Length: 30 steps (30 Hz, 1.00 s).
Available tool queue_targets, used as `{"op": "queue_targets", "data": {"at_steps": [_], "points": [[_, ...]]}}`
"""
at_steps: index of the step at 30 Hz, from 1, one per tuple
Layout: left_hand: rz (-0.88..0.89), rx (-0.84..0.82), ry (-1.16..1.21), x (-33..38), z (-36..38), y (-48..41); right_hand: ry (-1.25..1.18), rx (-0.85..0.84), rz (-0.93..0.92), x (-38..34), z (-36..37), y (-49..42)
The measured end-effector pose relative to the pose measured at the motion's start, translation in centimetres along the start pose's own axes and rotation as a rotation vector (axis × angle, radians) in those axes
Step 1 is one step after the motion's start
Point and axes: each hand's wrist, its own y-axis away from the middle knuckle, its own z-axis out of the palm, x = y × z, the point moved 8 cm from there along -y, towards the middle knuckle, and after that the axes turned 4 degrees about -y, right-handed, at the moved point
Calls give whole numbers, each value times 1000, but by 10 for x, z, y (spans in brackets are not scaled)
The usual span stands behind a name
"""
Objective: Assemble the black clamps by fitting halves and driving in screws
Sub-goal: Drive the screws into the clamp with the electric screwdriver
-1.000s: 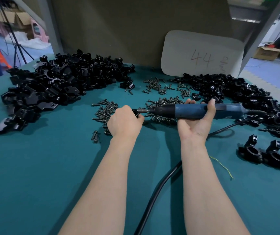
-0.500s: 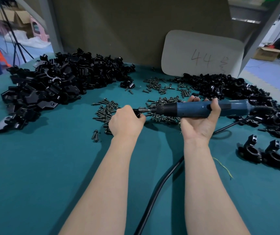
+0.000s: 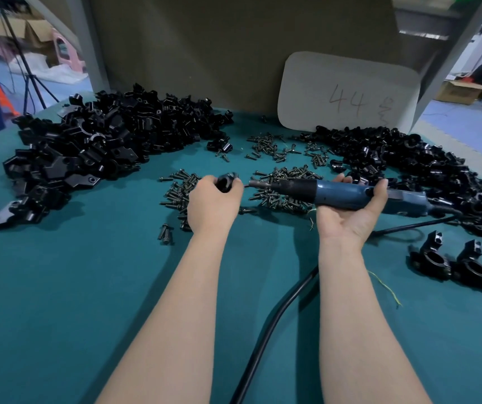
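Black plastic clamp (image 3: 227, 180) gripped in the left hand (image 3: 213, 203); right hand (image 3: 350, 215) curls round the blue electric screwdriver (image 3: 342, 194), tip levelled at it, apparently for fastening.

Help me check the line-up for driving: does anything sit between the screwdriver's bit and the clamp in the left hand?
Nothing visible does. The electric screwdriver in the right hand points its bit at the clamp that the left hand grips, with only an open gap between.
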Motion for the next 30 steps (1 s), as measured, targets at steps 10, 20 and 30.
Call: {"op": "queue_targets", "data": {"at_steps": [10, 20, 30], "points": [[-205, -84, 731, -11, 14, 0, 46, 12, 29, 11, -1, 0], [-67, 73, 446, -11, 10, 1, 149, -15, 23, 14, 0, 3], [36, 208, 177, -5, 6, 7, 241, -6, 34, 17, 0, 4]]}}
